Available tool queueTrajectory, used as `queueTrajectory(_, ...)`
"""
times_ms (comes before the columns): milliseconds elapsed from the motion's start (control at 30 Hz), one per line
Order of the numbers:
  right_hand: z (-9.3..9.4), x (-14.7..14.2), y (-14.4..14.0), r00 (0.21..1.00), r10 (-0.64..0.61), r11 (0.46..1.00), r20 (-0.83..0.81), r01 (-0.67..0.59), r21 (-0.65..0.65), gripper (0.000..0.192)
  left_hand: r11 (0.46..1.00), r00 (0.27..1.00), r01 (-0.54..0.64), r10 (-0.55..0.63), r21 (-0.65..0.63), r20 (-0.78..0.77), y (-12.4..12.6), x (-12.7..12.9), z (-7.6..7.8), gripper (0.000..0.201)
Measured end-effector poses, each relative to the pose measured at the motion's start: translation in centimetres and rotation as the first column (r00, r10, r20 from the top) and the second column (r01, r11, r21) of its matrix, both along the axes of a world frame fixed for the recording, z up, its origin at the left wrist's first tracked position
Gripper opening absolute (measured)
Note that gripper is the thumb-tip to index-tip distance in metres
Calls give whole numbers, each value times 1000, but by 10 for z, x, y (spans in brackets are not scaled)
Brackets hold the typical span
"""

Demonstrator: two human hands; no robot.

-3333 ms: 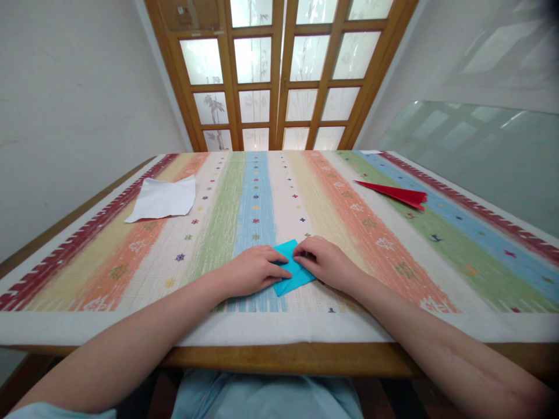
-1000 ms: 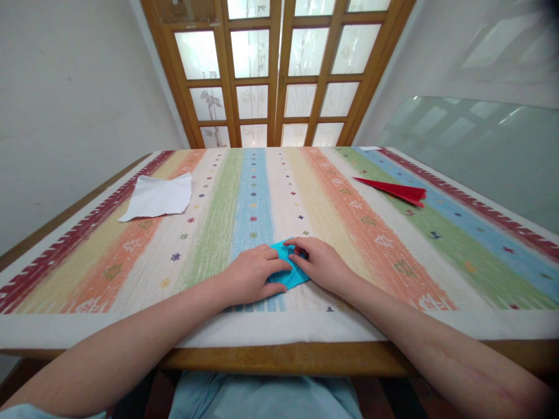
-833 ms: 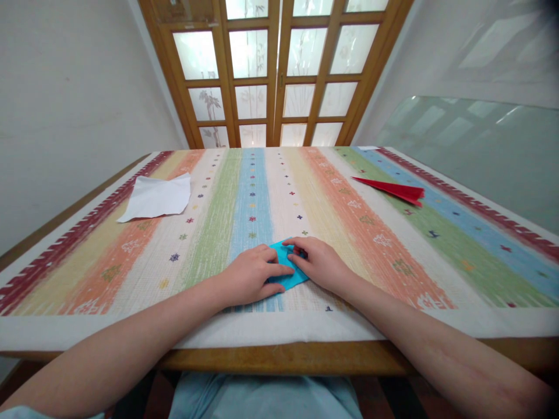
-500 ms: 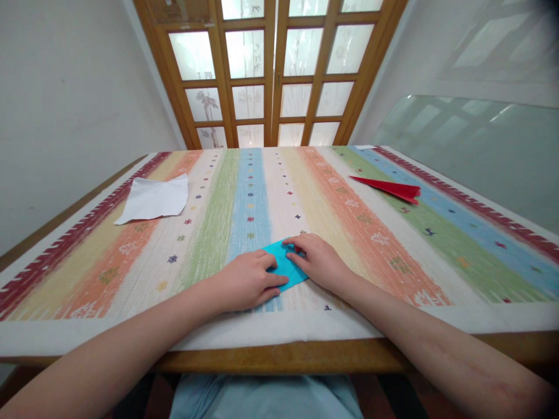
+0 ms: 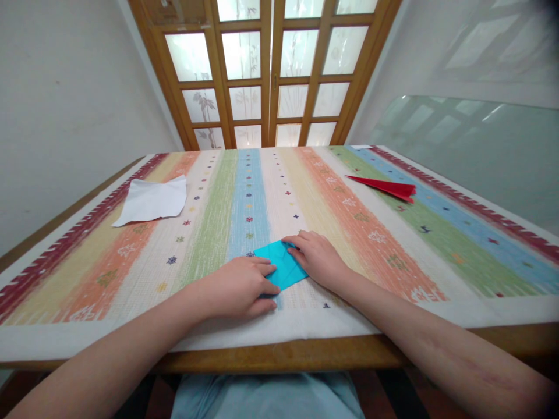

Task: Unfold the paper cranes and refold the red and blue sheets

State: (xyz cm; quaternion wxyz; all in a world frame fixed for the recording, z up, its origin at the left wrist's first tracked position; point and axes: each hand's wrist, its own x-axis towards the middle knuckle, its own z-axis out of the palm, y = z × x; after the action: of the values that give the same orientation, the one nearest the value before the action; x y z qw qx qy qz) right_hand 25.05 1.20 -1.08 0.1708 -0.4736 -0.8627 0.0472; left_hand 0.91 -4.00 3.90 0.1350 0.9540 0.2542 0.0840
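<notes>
A folded turquoise paper lies flat on the striped tablecloth, near the table's front edge. My left hand rests on the cloth with its fingertips pressing the paper's near left edge. My right hand lies on the paper's right side, fingers pressing down on a fold. Neither hand lifts the paper. The parts of the paper under my fingers are hidden.
A crumpled white sheet lies at the far left of the table. A red folded paper plane lies at the far right. Wooden doors with frosted glass panes stand behind the table. A glass panel runs along the right side.
My left hand has slid back toward me and to the left, baring more of the turquoise paper's upper left. My right hand stays pressed on the paper's right side. The view has shifted slightly.
</notes>
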Motion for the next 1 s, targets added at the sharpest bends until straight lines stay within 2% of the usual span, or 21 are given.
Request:
queueTrajectory(100, 0, 0, 1, 1000, 0, 1000, -1, 0, -4, 26, 996, 999, 43, -45, -76, -27, 1, -4, 7, 23)
queueTrajectory(233, -1, 0, 1, 1000, 4, 1000, -11, -5, -7, 25, 976, 998, 62, -59, -206, 22, 5, -10, 17, 22)
queueTrajectory(300, -2, 1, 1, 1000, 4, 1000, -17, -4, -1, 25, 965, 998, 40, -25, -258, 63, 7, -10, 19, 24)
queueTrajectory(367, -2, 1, 0, 1000, 6, 1000, -19, -6, 5, 25, 974, 994, -35, 57, -222, 97, 10, -5, 15, 27)
queueTrajectory(433, -2, 0, 0, 1000, 11, 1000, -21, -11, 5, 25, 989, 988, -105, 116, -106, 99, 11, 1, 4, 27)
queueTrajectory(567, -3, 1, 1, 999, 7, 1000, -39, -7, -4, 28, 990, 990, -138, 138, 19, 24, 11, 13, -22, 35)
queueTrajectory(633, -2, 4, 2, 998, 17, 1000, -53, -18, -14, 30, 988, 988, -151, 151, 37, 17, 11, 16, -29, 39)
queueTrajectory(833, 13, 20, 1, 990, 71, 993, -124, -83, -88, 43, 983, 987, -161, 160, 87, 21, 12, 18, -33, 37)
queueTrajectory(1000, 25, 31, 2, 987, 74, 979, -141, -99, -180, 50, 982, 985, -172, 170, 78, 37, 11, 18, -36, 39)
